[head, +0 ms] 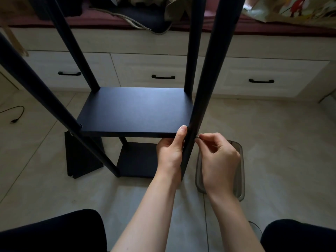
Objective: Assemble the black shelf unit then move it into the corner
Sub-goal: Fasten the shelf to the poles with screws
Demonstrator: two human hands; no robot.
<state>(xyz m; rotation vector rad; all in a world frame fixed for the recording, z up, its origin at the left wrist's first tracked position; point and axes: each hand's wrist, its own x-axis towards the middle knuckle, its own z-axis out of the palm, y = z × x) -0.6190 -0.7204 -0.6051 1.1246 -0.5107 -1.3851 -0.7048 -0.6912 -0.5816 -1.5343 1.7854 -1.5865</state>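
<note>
From my remote seat I saw a pale tiled floor (54, 188) running back to a long built-in bench. Its front was a row of cream drawers (160, 73), each with a dark bar handle (163, 77). A maroon cushion (112, 20) lay along the top, with a dark garment (145, 17) and a printed cloth (291, 10) piled on it. A black cable (17, 113) curled on the tiles at the left. A smoky clear plastic tub (241, 160) sat on the floor at the right. The light was dim and soft.
</note>
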